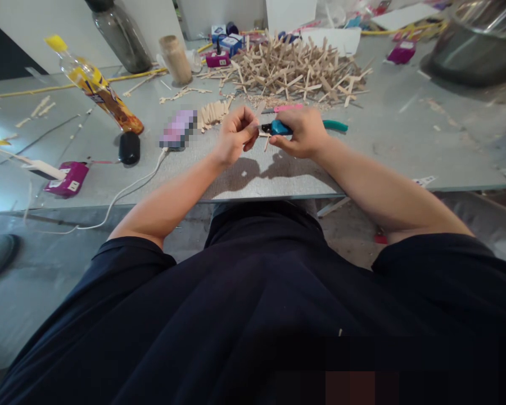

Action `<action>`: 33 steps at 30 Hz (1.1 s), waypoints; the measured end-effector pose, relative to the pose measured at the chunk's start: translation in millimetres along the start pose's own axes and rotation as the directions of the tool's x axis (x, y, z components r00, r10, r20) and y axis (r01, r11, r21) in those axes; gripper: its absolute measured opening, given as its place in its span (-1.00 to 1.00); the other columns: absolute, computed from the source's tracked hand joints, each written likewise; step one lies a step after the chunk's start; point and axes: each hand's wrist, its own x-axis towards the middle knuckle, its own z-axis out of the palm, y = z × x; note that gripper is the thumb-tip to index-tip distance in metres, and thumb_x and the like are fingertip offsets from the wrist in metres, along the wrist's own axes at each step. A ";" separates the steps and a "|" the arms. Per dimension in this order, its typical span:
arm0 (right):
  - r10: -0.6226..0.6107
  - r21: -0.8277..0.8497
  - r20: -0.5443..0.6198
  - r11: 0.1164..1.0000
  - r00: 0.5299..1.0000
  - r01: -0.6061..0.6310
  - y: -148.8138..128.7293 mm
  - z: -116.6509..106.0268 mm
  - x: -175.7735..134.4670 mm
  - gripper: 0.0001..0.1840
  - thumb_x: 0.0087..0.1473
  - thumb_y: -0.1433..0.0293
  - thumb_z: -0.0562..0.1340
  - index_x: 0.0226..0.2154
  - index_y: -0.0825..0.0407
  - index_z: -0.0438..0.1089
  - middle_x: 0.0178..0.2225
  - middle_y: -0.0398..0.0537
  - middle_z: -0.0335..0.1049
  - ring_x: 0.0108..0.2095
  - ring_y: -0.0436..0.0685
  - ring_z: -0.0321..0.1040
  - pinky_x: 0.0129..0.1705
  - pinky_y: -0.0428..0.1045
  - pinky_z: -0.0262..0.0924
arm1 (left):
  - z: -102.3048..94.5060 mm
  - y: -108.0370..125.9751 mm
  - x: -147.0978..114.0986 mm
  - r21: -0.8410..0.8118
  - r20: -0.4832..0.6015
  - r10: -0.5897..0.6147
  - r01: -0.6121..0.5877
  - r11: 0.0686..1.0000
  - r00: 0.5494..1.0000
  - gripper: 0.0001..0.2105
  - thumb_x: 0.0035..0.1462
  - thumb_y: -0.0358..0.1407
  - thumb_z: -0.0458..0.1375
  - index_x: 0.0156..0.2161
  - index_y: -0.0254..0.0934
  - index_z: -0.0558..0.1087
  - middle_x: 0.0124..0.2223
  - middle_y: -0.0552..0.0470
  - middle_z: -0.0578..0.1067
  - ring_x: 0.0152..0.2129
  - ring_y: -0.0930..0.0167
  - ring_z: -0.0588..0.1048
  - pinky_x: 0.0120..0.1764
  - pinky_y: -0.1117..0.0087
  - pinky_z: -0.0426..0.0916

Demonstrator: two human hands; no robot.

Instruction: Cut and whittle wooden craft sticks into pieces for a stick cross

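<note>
My right hand [300, 132] is closed around a pair of pliers [281, 128] with blue-green handles and dark jaws. One handle end sticks out past the wrist, and the jaws point left. Just left of the jaws, my left hand [236, 135] pinches a small, thin piece of pale wood [261, 108]. Little wood bits [266, 140] show beneath the jaws, between the two hands; whether they touch the pliers I cannot tell. A large heap of branching wooden pieces [299, 67] lies beyond both hands. Left of my left hand sits a row of short wooden pieces [211, 115].
A phone [177, 129] with a white cable lies to the left, near a black case [129, 148], a drink bottle [96, 87] and a purple socket block [69, 179]. Behind the heap's near edge is a pink tool [287, 108]. A metal pot [480, 48] stands far right.
</note>
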 end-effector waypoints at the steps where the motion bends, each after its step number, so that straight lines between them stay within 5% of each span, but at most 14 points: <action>1: 0.003 -0.004 -0.001 1.000 1.000 -0.003 -0.6 0.0 -0.1 0.21 0.24 -0.64 -0.33 0.00 -0.11 0.57 -0.07 0.29 0.63 0.01 0.58 0.58 0.09 0.36 0.39 | 0.0 0.3 0.6 -0.001 -0.001 0.001 -0.001 1.000 1.000 -0.67 0.51 -0.46 0.33 -0.30 -0.18 0.35 -0.58 0.29 0.29 -0.72 0.62 0.26 -0.55 0.62 0.07; 14: 0.056 -0.040 0.016 0.998 0.998 -0.056 -0.8 0.0 -0.6 0.21 0.33 -0.58 -0.35 0.15 -0.09 0.58 0.18 0.34 0.64 0.23 0.62 0.56 0.27 0.36 0.37 | 0.2 3.0 -2.0 0.018 0.021 0.024 -0.024 1.000 0.999 -0.63 0.48 -0.51 0.35 -0.36 -0.21 0.37 -0.56 0.23 0.39 -0.70 0.62 0.31 -0.55 0.60 0.15; 22: 0.073 -0.044 0.014 0.996 0.997 -0.073 -4.2 -5.0 0.1 0.15 0.31 -0.59 -0.28 0.05 -0.11 0.59 0.08 0.32 0.68 0.13 0.61 0.59 0.19 0.36 0.40 | -2.6 0.5 -0.2 0.046 0.067 0.024 -0.027 0.999 0.997 -0.67 0.51 -0.43 0.35 -0.31 -0.20 0.38 -0.55 0.25 0.39 -0.70 0.60 0.33 -0.56 0.61 0.16; 29: 0.052 -0.038 0.013 0.998 0.999 -0.051 -2.0 -4.0 0.7 0.17 0.28 -0.60 -0.34 0.05 -0.15 0.56 0.08 0.31 0.66 0.18 0.62 0.56 0.22 0.37 0.41 | -1.8 2.0 -1.2 -0.058 0.001 -0.055 0.055 0.997 0.998 -0.67 0.47 -0.41 0.41 -0.29 -0.19 0.38 -0.53 0.27 0.38 -0.70 0.61 0.36 -0.55 0.60 0.18; 33: 0.039 -0.033 0.017 0.999 0.999 -0.038 -0.3 -2.9 2.0 0.14 0.30 -0.60 -0.32 0.03 -0.16 0.56 0.06 0.30 0.67 0.17 0.63 0.57 0.22 0.39 0.40 | -3.7 -0.6 0.8 0.021 0.071 0.052 -0.053 0.998 0.996 -0.67 0.49 -0.47 0.33 -0.34 -0.21 0.39 -0.55 0.25 0.40 -0.70 0.61 0.34 -0.54 0.58 0.16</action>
